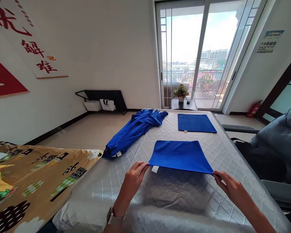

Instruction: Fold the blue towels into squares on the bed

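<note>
A blue cloth (180, 155) with a white tag is stretched between my two hands, its near edge lifted off the silver quilted cover (126, 181). My left hand (134, 176) pinches the near left corner, close to the tag. The near right corner is pinched in my right hand (229, 185). Beyond it, a darker blue cloth (196, 123) lies flat on the cover. To the left sits a crumpled heap of blue cloth (138, 129), with a white tag at its near end.
A patterned brown blanket (50, 171) adjoins on the left. On the right are a dark chair armrest (240, 128) and a grey padded item (281, 139). A small table with a potted plant (181, 92) stands at the far end, before sliding glass doors (199, 58).
</note>
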{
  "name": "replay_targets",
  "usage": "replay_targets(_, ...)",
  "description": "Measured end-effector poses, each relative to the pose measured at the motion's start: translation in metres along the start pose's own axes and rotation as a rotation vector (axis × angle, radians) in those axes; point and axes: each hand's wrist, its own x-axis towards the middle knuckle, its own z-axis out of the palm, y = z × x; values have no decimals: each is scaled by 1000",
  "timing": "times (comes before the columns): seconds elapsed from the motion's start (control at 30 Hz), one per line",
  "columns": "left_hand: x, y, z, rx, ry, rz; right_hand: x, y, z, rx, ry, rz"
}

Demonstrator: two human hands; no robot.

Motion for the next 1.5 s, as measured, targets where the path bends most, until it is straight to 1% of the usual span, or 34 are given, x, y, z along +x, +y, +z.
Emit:
replay_targets(0.1, 12, 9, -23, -12, 53, 16, 12, -8, -34, 9, 32, -15)
replay_targets(0.27, 37, 28, -65, -84, 10, -21, 30, -17, -93, -65, 98, -48)
replay_targets(0.33, 50, 33, -75, -123, 2, -25, 39, -19, -112, -75, 112, -68)
replay_targets(0.4, 65, 33, -80, -172, -14, -18, 50, -20, -127, -79, 101, -84)
replay_targets(0.5, 93, 27, -78, -249, -78, -13, 70, -14, -139, -56, 49, -81)
replay_targets(0.6, 129, 14, -71, -323, -161, -24, 96, -1, -141, -47, -37, -61)
replay_targets(0.67, 155, 6, -65, -363, -177, -38, 118, 11, -140, -72, -61, -41)
replay_targets(0.73, 180, 1, -61, -400, -159, -65, 142, 21, -139, -99, -32, -20)
replay_targets(0.8, 203, 2, -60, -438, -121, -106, 166, 26, -140, -128, 31, 10)
replay_targets(0.87, 218, 8, -62, -455, -56, -148, 183, 25, -144, -160, 95, 42)
replay_targets(0.9, 221, 12, -64, -458, -17, -164, 188, 22, -147, -177, 124, 58)
replay_targets(0.97, 216, 19, -68, -477, 43, -185, 186, 15, -151, -192, 185, 70)
replay_targets(1.0, 208, 21, -69, -495, 56, -195, 180, 11, -151, -190, 208, 68)
replay_targets(1.07, 179, 19, -65, -526, 41, -216, 155, 6, -142, -157, 218, 63)
replay_targets(1.1, 159, 15, -59, -531, 19, -232, 138, 5, -132, -120, 198, 61)
replay_targets(1.13, 137, 10, -51, -524, -18, -250, 119, 6, -118, -75, 168, 64)
replay_targets(1.17, 114, 5, -40, -516, -71, -275, 99, 7, -101, -6, 112, 77)
replay_targets(1.2, 90, -1, -28, -515, -122, -318, 78, 10, -81, 66, 87, 89)
replay_targets(1.27, 48, -10, -1, -540, -248, -450, 39, 16, -39, 164, -12, 183)
replay_targets(1.3, 30, -13, 11, -552, -302, -515, 22, 19, -19, 194, -68, 232)
replay_targets(1.37, 5, -15, 32, -500, -370, -606, -4, 22, 11, 230, -173, 312)
replay_targets(1.4, -3, -15, 39, -465, -381, -637, -14, 23, 21, 243, -210, 342)
replay_targets(1.43, -8, -13, 44, -433, -379, -660, -21, 24, 28, 251, -235, 367)
replay_targets(1.5, -12, -11, 49, -415, -359, -701, -31, 23, 32, 257, -244, 405)
